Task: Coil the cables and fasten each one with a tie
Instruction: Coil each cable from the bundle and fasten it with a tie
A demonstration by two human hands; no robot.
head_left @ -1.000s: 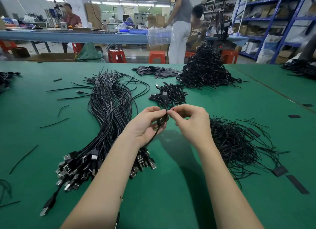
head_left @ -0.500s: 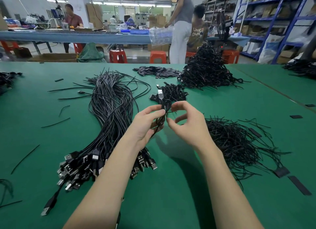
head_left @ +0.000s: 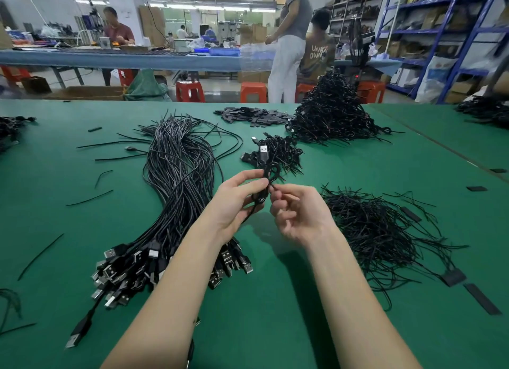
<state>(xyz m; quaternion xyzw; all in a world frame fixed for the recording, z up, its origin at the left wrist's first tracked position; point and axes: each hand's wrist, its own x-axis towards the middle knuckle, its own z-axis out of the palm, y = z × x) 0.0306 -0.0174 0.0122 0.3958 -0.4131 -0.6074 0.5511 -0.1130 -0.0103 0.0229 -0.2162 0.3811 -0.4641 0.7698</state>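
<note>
Black cable (head_left: 265, 173), coiled, sits pinched in our left hand (head_left: 237, 203) while our right hand (head_left: 300, 214) pinches its tie (head_left: 272, 186) above the worktop (head_left: 275, 313).

Both forearms are bare, with no sleeves, gloves, rings or watch visible.

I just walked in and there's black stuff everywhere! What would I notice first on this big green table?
First, the two hands in the middle: the left hand grips a coiled black cable with a silver plug sticking up, and the right hand pinches at it. Left of them sprawls a big bundle of long cables, plugs fanned out near you. A heap of thin black ties lies to the right, and a tall pile of coiled cables sits farther back.
</note>
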